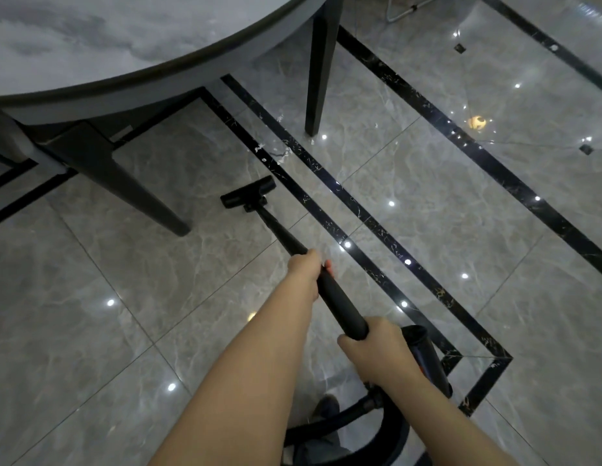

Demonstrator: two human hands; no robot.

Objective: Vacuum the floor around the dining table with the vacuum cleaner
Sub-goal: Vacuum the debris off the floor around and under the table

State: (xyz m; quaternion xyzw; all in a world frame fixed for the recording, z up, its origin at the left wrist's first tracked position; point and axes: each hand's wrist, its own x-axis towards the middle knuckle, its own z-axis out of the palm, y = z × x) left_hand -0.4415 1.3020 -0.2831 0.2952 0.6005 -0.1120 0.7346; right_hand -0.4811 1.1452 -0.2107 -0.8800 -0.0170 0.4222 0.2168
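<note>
Fingers of both hands, left (304,269), right (377,348), clenched round wand (340,306), nozzle (248,191) beside table (124,45) leg, white scraps (281,154), perhaps paper, just beyond.

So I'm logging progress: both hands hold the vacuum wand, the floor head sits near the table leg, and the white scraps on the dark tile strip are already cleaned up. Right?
Not quite. In the head view the white scraps still lie on the dark tile strip, ahead of the floor head. The rest holds: left hand and right hand grip the wand, near the table leg.
</note>
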